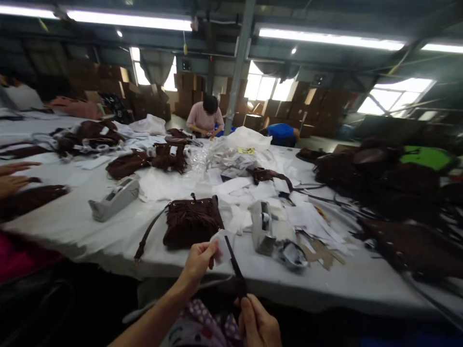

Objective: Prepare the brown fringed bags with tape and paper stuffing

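My left hand (198, 262) is closed, pinching a thin, translucent white sheet (224, 245) between thumb and fingers. In my right hand (257, 322), nearer my body, the fingers close round a narrow dark strap (237, 270) that runs up beside the sheet. Whether it joins the bag in front of me is not clear. That brown fringed bag (191, 222) sits on the table just beyond my left hand, with a buckled strap (144, 243) lying to its left.
Grey tape dispensers stand left (115, 198) and right (263, 226) of the bag. Paper scraps (314, 224) and plastic wrap lie about the white-covered table (90, 236). More brown bags (383, 183) are piled right. A co-worker's hands (14, 178) are at left; another person (205, 118) works opposite.
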Tool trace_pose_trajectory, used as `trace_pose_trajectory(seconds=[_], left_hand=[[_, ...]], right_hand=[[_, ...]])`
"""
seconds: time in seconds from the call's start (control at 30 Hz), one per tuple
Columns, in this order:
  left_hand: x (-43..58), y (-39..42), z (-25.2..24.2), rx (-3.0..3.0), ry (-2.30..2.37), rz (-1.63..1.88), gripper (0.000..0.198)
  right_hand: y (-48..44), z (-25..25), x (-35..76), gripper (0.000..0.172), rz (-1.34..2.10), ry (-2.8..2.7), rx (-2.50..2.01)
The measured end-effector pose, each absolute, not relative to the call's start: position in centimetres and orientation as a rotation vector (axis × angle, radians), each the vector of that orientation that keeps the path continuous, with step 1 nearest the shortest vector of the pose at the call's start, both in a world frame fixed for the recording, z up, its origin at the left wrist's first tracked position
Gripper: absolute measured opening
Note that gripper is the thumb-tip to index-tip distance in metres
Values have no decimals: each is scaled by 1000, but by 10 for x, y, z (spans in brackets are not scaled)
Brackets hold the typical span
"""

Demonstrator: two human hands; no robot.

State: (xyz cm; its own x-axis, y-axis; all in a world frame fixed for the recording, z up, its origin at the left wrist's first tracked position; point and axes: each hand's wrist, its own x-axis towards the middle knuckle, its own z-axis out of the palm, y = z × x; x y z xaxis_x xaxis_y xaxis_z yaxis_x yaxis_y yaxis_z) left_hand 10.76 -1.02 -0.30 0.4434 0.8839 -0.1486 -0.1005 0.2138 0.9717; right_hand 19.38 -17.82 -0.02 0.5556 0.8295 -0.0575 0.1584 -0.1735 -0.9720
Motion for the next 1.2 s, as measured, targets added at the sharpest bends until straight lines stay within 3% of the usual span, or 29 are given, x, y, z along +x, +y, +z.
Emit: trace_pose_trajectory(seconds=[0.2, 0.5, 0.6, 0.83, 1.03, 1.2], left_hand=[[116, -32, -3, 1107, 769, 731, 55], [124, -59, -2, 1193, 707, 670, 54], [123, -66, -2, 1311, 694, 653, 54], [117, -66, -5, 1081, 491, 377, 45], [125, -77, -16, 993, 550, 480, 51], [127, -74, -22, 772, 670, 510, 49]], right_hand=[[-183, 15, 188, 46, 664, -885, -1710], [-171, 1, 200, 53, 721, -631, -1586], [-169, 0, 202, 48, 738, -573, -1540], [-175, -2, 202, 43, 719, -652, -1578], [-172, -16, 199, 54, 666, -565, -1600], [-182, -24, 206, 49, 621, -532, -1611]])
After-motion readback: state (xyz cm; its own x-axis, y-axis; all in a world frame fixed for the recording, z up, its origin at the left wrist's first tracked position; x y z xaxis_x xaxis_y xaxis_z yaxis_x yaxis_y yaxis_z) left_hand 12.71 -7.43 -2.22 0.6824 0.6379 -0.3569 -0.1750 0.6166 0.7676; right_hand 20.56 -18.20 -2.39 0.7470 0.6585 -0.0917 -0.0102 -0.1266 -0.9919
